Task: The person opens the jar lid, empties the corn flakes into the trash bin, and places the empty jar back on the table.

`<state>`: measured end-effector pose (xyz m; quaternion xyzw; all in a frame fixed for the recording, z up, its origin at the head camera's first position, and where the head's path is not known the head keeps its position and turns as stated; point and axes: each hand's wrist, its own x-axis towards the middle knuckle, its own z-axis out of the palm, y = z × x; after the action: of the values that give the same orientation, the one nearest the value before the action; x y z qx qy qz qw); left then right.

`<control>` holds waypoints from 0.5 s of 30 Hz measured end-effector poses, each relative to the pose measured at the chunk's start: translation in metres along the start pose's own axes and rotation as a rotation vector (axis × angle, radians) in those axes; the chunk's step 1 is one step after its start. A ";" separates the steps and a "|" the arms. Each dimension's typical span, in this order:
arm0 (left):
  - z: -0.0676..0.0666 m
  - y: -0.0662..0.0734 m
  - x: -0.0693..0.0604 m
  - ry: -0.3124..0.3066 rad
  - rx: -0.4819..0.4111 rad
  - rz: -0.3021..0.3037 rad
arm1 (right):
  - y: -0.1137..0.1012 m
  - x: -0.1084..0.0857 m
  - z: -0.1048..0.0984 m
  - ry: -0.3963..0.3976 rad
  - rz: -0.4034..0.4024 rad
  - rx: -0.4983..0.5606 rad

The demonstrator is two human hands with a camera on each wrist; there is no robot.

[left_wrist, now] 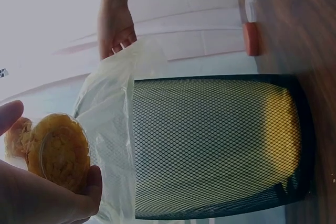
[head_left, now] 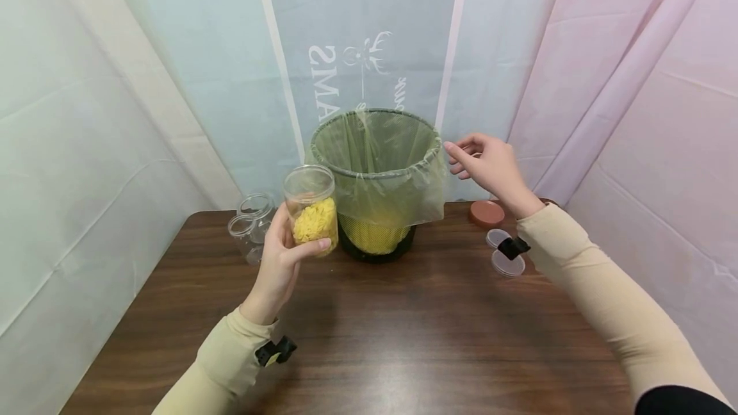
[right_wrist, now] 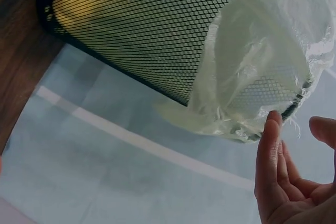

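My left hand grips a clear plastic jar by its lower part, just left of the bin's rim. Small yellow pieces fill roughly its lower half. In the left wrist view the jar's round base faces the camera. The black mesh bin stands upright, with a thin translucent liner folded over its rim. Something yellow shows low through the mesh. Beside the rim's right side is my right hand, fingers loosely bent and thumb apart. Whether a fingertip touches the liner, I cannot tell.
Two clear jars without lids stand on the left, behind my left hand. On the right lie a reddish-brown lid and two clear lids. Cloth curtains surround the dark wooden table.
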<state>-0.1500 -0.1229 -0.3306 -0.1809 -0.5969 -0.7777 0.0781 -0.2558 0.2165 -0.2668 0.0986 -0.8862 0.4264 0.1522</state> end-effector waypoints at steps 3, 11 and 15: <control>0.001 0.002 0.003 -0.001 0.005 0.004 | -0.006 0.007 0.003 -0.027 0.051 0.045; 0.003 0.009 0.011 -0.003 -0.008 0.039 | -0.018 0.016 0.009 -0.080 0.147 0.014; 0.003 0.012 0.014 -0.005 -0.010 0.047 | -0.021 0.016 0.013 -0.096 0.155 -0.016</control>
<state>-0.1582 -0.1216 -0.3138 -0.1972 -0.5889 -0.7781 0.0943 -0.2669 0.1930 -0.2537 0.0492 -0.9007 0.4247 0.0768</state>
